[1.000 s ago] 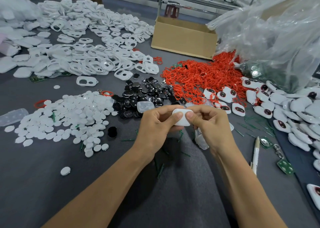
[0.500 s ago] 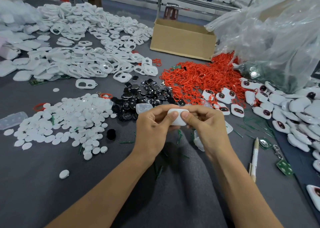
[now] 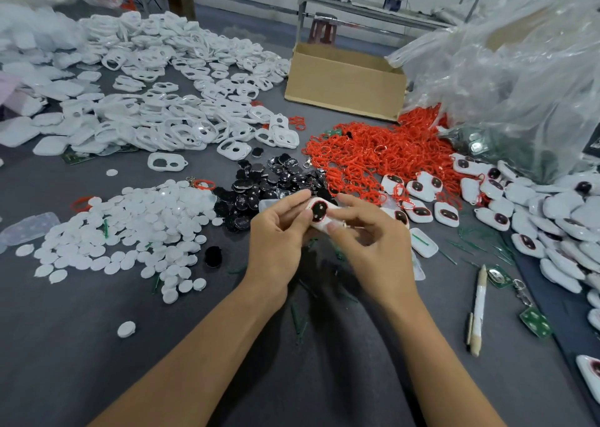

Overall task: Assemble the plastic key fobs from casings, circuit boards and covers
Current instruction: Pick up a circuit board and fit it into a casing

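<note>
pen (image 3: 477, 309) lies nearest, right | left hand (image 3: 276, 235) and right hand (image 3: 376, 245) both pinch one white key fob (image 3: 319, 214), dark window up, above table (image 3: 65, 345) centre | white discs (image 3: 136, 222) left | black pieces (image 3: 272, 180), red rings (image 3: 367, 154) beyond | casings (image 3: 162, 108), cardboard box (image 3: 344, 82) farthest

A single wide-angle camera, worn on the person's head, looked forward and down across the grey tabletop (image 3: 81, 345). Both forearms ran up from the bottom edge of the frame to the left hand (image 3: 276, 235) and right hand (image 3: 373, 245). The hands met on a key fob (image 3: 319, 214) at the frame's centre, close below the lens. The far side of the tabletop, with a cardboard box (image 3: 344, 82), lay in the upper middle. A clear plastic bag (image 3: 519, 69) filled the upper right.
</note>
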Demonstrator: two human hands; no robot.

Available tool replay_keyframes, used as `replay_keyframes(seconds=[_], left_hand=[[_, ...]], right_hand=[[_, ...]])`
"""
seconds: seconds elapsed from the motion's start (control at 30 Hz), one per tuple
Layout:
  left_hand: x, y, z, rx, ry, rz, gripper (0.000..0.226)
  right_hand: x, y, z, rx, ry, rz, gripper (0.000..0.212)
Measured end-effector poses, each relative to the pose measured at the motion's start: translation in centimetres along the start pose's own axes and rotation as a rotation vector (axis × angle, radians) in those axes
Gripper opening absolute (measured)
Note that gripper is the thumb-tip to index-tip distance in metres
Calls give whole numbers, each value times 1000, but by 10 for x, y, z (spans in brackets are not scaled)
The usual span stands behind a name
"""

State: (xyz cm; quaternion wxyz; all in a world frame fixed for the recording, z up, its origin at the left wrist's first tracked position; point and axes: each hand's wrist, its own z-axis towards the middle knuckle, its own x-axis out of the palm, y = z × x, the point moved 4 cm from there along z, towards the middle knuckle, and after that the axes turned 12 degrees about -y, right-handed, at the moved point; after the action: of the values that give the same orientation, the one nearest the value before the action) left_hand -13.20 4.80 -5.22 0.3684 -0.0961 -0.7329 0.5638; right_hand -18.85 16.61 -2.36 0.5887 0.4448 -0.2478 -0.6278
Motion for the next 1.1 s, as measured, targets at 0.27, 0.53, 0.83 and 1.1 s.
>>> replay_keyframes(seconds=[0.27,0.53,0.83,1.1], left_hand=[[3,-3,-3,47,111,67,31],[8,-4,-6,46,164,45,33],[6,-6,-6,67,152,52,31],[8,-10,-7,125,191,137,29]], right_hand=[[12,-12,-5,469,294,356,24],[12,-13,-3,405,200,312,28],[10,-10,-3,399,240,315,27],[4,-8,0,411,163,300,24]])
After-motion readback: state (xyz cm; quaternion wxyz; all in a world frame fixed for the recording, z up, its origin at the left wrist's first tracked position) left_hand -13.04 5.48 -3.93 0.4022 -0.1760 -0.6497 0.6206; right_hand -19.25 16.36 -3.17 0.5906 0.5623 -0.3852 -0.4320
